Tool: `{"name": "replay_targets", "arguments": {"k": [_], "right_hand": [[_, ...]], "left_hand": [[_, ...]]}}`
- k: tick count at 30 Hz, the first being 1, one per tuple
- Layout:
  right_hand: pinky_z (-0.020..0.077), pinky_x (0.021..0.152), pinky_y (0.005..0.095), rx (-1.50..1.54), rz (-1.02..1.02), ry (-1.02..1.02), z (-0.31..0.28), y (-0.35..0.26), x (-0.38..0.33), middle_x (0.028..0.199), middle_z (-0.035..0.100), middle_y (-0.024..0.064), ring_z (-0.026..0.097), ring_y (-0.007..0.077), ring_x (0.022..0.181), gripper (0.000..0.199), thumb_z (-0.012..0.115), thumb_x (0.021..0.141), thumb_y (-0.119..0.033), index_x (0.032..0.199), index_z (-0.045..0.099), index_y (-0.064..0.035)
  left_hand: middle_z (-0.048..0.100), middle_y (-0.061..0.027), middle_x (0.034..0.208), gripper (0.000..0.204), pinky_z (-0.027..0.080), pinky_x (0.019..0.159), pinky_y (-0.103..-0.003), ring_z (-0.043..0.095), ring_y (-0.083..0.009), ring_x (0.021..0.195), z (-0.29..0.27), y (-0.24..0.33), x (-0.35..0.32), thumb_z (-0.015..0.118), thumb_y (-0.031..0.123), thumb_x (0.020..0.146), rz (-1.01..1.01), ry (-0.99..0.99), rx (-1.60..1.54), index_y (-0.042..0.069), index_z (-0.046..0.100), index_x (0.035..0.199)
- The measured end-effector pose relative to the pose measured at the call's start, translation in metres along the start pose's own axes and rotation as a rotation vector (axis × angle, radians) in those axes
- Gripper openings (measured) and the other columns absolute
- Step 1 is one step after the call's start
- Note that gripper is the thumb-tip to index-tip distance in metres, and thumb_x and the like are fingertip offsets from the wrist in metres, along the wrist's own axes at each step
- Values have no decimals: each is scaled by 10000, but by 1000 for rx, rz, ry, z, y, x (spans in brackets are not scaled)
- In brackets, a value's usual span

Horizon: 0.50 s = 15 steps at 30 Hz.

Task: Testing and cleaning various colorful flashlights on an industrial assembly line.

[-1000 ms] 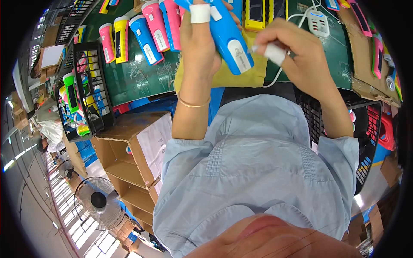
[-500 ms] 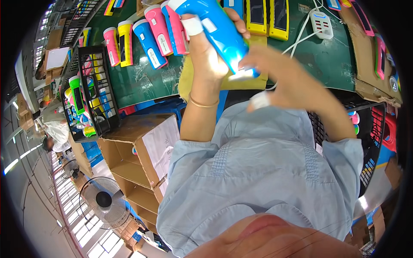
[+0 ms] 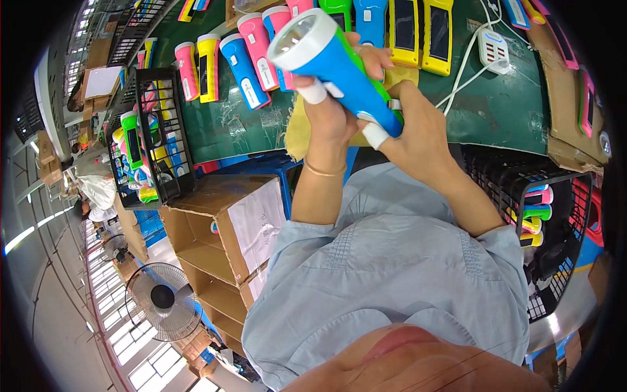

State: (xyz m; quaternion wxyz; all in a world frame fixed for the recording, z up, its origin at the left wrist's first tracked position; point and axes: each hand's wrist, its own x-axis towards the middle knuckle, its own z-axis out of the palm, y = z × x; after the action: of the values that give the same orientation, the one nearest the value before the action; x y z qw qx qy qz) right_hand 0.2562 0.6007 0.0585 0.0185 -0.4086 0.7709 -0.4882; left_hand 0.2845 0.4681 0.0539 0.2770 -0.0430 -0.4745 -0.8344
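Blue plastic flashlight with white round head raised above green work table, lens tilted toward camera, probably for inspection. Left hand clamped round barrel near head; taped thumb on body. Right hand closed on tail end, taped fingertip pressed against housing, steadying it. Row of pink, yellow and blue flashlights lying flat on table behind. White power strip near, cable trailing. Black wire basket of flashlights at left.
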Motion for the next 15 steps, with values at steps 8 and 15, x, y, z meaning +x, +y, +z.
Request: {"name": "replay_targets", "arguments": {"k": [8, 15], "right_hand": [[406, 711, 279, 434, 181, -240, -42, 32, 3, 817, 523, 125, 536, 224, 779, 219, 449, 922, -165, 895, 537, 34], [388, 621, 252, 495, 238, -241, -55, 26, 8, 688, 538, 40, 479, 119, 645, 278, 455, 930, -204, 777, 550, 8]], "left_hand": [[527, -100, 898, 478, 476, 587, -351, 536, -203, 681, 3, 18, -5, 584, 246, 856, -258, 139, -30, 25, 384, 1230], [567, -112, 860, 382, 503, 536, -300, 588, -182, 626, 14, 15, -8, 595, 194, 851, -316, 156, 157, -8, 439, 1136]]}}
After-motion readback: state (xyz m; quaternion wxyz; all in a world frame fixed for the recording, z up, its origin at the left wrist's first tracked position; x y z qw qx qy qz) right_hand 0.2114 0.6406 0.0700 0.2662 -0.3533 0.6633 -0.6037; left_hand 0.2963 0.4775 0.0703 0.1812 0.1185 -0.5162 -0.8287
